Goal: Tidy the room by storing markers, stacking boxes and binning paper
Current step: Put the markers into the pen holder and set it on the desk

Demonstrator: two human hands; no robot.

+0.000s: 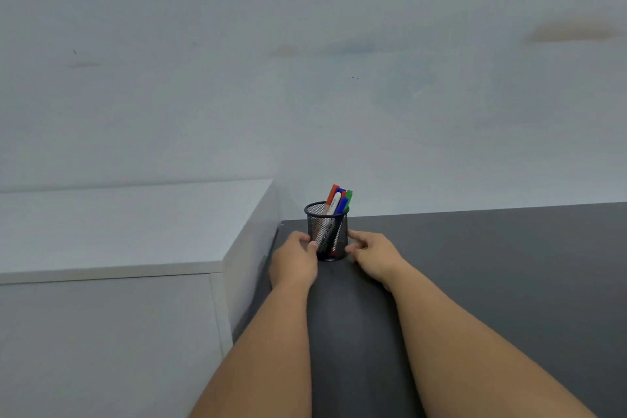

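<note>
A black mesh pen cup point(327, 231) stands upright near the far left corner of the dark grey table point(492, 265). Several markers point(339, 200) lean inside it, with red, white, blue and green tops showing above the rim. My left hand point(294, 261) touches the cup's left side with thumb and fingers. My right hand point(371, 256) touches its right side with the fingertips. Both hands rest low on the table, holding the cup between them.
A white cabinet point(135, 224) stands against the table's left edge, its top slightly higher than the table. A pale wall point(305, 78) rises right behind both. The table stretches wide to the right of my arms.
</note>
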